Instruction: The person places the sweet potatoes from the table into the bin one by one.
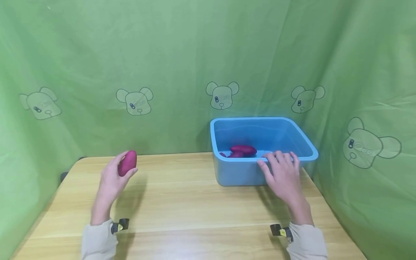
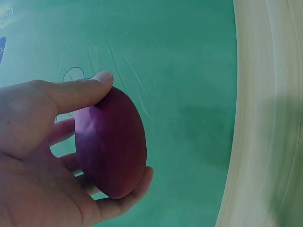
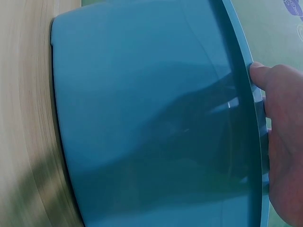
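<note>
My left hand [image 1: 112,178] holds a smooth magenta sweet potato [image 1: 128,163] up above the left part of the table. In the left wrist view, the thumb lies across one end of the sweet potato [image 2: 111,142] and the fingers curl round its far side and lower end. On the right side, my right hand [image 1: 284,177] grips the near rim of a blue plastic tub [image 1: 238,173], fingers over the edge. The right wrist view has the thumb on the rim and the tub's outer wall [image 3: 142,94] close up. Several similar magenta pieces [image 1: 243,150] lie inside the tub.
The tub stands on a light wooden table [image 1: 182,209], near its back right corner. A green curtain [image 1: 175,72] with printed bear heads hangs behind the table and along both sides.
</note>
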Demonstrator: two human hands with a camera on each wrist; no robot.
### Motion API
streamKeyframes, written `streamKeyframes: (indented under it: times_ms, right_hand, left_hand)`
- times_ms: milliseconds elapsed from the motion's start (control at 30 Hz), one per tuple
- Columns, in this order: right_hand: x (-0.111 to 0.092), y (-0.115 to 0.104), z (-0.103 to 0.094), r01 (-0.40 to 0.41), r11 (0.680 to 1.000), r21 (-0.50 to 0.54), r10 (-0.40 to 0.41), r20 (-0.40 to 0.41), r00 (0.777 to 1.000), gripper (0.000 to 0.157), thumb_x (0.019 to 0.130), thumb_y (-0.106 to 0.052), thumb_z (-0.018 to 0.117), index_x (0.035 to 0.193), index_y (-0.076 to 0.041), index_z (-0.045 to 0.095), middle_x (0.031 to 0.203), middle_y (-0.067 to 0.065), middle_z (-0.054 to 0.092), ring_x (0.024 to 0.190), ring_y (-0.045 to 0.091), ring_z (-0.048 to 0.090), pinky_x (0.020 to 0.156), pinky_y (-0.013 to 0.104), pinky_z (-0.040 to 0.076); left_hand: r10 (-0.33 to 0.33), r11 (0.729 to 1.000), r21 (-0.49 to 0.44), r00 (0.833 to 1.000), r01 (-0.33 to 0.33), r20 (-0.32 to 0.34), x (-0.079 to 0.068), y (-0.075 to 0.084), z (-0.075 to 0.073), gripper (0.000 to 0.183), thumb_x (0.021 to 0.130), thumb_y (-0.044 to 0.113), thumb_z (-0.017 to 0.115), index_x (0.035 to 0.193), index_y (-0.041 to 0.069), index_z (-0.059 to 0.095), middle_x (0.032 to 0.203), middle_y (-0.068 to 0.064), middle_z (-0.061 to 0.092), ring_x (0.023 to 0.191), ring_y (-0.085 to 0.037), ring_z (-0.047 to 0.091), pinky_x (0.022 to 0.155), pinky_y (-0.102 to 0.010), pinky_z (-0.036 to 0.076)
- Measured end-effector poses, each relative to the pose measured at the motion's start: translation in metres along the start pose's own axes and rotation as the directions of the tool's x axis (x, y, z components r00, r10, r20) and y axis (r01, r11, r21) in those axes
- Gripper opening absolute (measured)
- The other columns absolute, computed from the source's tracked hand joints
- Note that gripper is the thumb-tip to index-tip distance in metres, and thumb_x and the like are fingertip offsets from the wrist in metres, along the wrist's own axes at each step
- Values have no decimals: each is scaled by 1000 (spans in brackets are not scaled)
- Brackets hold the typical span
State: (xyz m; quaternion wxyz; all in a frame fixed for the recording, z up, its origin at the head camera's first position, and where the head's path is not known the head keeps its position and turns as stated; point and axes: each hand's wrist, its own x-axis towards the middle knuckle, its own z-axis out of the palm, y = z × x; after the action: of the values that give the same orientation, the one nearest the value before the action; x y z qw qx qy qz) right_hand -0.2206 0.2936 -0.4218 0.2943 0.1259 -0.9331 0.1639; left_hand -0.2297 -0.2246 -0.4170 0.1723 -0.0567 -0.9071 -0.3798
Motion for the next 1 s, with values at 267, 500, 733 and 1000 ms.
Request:
streamKeyframes:
  times_ms: [267, 500, 733, 1000]
  right_hand:
    - [0, 1, 1, -2, 1000, -4, 2, -2, 1000, 35, 105, -40, 54, 116, -9, 65, 113, 16, 61, 119, 42, 48, 116, 69, 14]
    - [0, -1, 1, 0, 1000, -3, 0, -1, 1000, 34, 105, -40, 55, 116, -9, 65, 112, 16, 61, 118, 42, 49, 116, 69, 14]
    - [0, -1, 0, -3, 1000, -4, 3, 2, 1000, 36, 105, -40, 54, 117, -8, 65, 113, 16, 61, 119, 42, 49, 116, 69, 14]
    - [0, -1, 0, -1, 1000, -3, 1, 6, 1000, 35, 105, -40, 54, 117, -9, 65, 113, 15, 61, 119, 42, 48, 116, 69, 14]
  left_hand:
    - [-3, 1000, -5, 1000, 3, -1, 3, 3, 7, 66, 92, 11, 77, 150, 4, 47, 137, -32, 55, 115, -51, 58, 88, -64, 54]
    - [-4, 1000, -20, 1000, 5, 7, 5, 6, 12, 66, 92, 10, 77, 150, 4, 47, 138, -31, 55, 115, -50, 58, 88, -64, 55]
    - [21, 999, -36, 1000, -21, -4, 7, 10, 18, 66, 91, 10, 78, 150, 5, 48, 138, -31, 55, 115, -50, 58, 87, -64, 55]
    - [36, 998, -54, 999, -37, -9, 10, 18, 25, 66, 90, 10, 79, 149, 7, 50, 135, -29, 57, 114, -50, 59, 87, -63, 56]
